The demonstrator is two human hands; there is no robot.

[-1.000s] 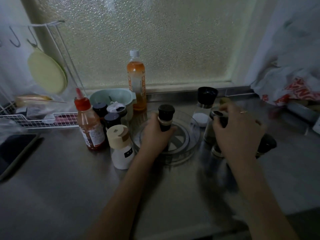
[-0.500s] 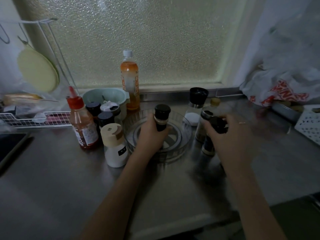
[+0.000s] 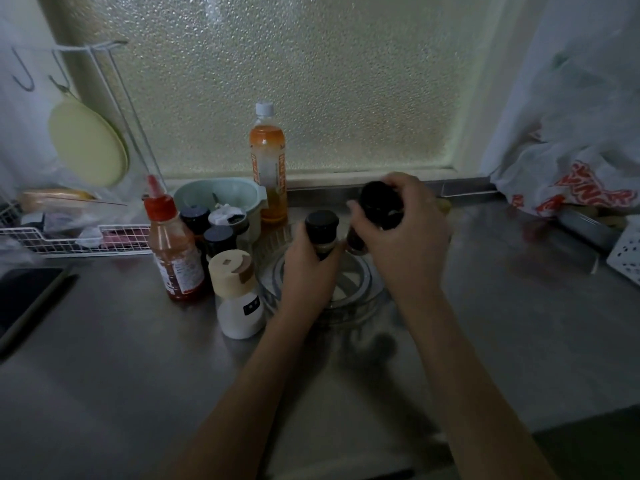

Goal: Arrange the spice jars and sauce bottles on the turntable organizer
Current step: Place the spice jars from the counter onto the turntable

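Note:
A clear round turntable (image 3: 349, 299) sits on the steel counter at centre. My left hand (image 3: 306, 268) is shut on a black-capped spice jar (image 3: 322, 228) standing upright on the turntable. My right hand (image 3: 398, 233) is shut on a second black-capped jar (image 3: 379, 204), held above the turntable's far right rim, beside the first jar. Left of the turntable stand a red sauce bottle (image 3: 175, 251), a white jar with a beige cap (image 3: 237, 299) and several dark-capped jars (image 3: 216, 237). A tall orange bottle (image 3: 268, 168) stands at the back by the window.
A pale green bowl (image 3: 221, 195) sits behind the jars. A white wire rack (image 3: 69, 240) and a dark tray (image 3: 27, 299) lie at left. Plastic bags (image 3: 581, 174) and a white basket (image 3: 627, 254) crowd the right side. Open counter lies in front.
My right hand has lifted a black-capped jar from the group right of the turntable and carried it left over the rim. My left hand stays on its jar.

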